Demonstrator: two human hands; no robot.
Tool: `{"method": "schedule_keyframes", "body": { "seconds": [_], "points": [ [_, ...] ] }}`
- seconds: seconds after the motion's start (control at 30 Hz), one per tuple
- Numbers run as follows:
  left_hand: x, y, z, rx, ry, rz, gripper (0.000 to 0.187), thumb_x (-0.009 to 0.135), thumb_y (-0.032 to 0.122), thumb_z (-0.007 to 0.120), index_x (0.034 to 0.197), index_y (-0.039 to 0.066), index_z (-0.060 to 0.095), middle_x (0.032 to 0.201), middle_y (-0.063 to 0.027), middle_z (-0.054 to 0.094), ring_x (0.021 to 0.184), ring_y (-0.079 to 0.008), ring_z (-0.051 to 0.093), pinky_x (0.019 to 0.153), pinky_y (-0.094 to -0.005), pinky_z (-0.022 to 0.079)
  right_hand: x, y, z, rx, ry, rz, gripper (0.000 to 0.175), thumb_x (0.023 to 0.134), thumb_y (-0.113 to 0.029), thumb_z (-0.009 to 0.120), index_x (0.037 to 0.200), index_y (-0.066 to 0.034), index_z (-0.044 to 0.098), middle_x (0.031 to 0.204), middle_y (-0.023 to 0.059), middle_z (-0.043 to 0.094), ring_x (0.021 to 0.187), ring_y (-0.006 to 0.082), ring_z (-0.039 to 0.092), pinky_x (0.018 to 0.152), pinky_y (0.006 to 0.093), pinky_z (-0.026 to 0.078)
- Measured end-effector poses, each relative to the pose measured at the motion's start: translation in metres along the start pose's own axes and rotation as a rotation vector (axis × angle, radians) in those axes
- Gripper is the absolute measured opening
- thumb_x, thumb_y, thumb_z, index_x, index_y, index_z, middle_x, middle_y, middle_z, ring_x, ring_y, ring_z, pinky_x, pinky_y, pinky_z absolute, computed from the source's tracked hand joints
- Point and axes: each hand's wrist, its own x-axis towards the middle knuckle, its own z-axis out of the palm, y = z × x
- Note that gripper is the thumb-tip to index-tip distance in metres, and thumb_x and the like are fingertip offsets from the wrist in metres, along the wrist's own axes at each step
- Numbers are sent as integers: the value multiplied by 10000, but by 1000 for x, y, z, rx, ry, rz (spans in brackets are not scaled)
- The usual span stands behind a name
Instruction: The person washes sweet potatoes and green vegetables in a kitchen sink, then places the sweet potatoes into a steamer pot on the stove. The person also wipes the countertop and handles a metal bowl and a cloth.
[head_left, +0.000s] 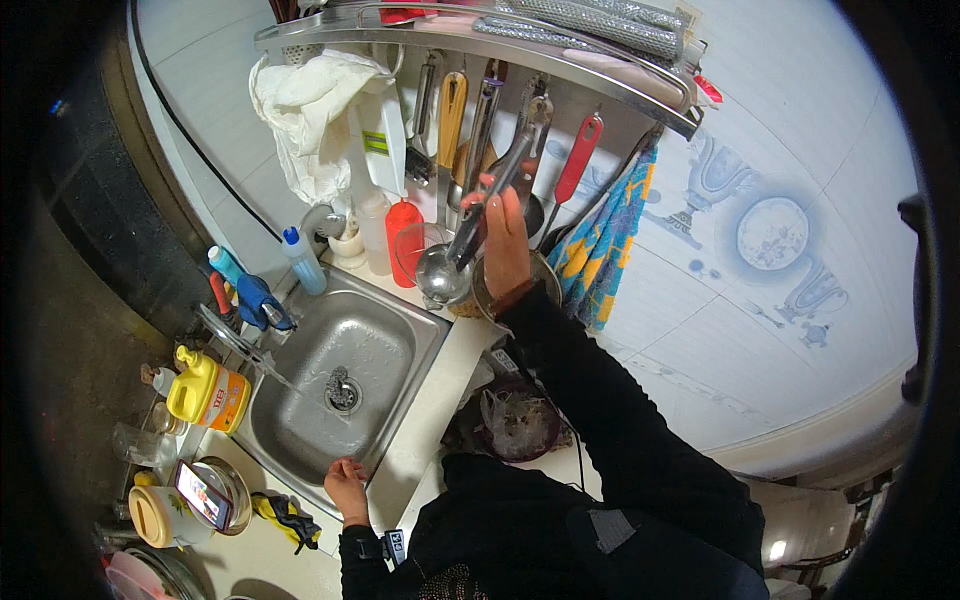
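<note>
My right hand (504, 244) is raised in front of the wall rack, its fingers wrapped around the dark handle of a metal ladle (444, 276). The ladle's shiny round bowl points down, over the counter behind the sink. Low in the view, my left hand (346, 486) hovers at the near rim of the stainless steel sink (300, 442); its fingers are loosely curled and their inner side is hidden. A thin stream of water runs from the faucet (232, 334) into the sink. Dark scraps lie at the drain strainer (343, 394).
Utensils, including a red-handled one (581, 157), hang below the metal shelf (480, 37), beside a checked cloth (604, 240). A red squeeze bottle (403, 240) stands behind the sink. A yellow detergent jug (206, 394) and a phone (202, 495) are at the left. A bin (517, 424) sits below.
</note>
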Motion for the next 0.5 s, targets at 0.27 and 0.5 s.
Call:
{"method": "schedule_keyframes", "body": {
  "seconds": [0.27,0.5],
  "points": [
    [-5,5,8,-18,-67,-28,233,933,141,463,888,-42,600,675,-77,610,526,-113,549,479,-243,462,56,-5,-1,-207,128,-278,265,967,-162,349,1088,17,502,817,55,598,747,129,518,721,265,400],
    [-9,0,4,-40,-68,-5,245,929,149,463,875,-44,604,670,-80,614,518,-121,562,484,-250,469,70,-4,-2,-205,147,-286,298,977,-232,359,1115,-18,513,844,3,604,629,28,421,568,174,336]
  ]
}}
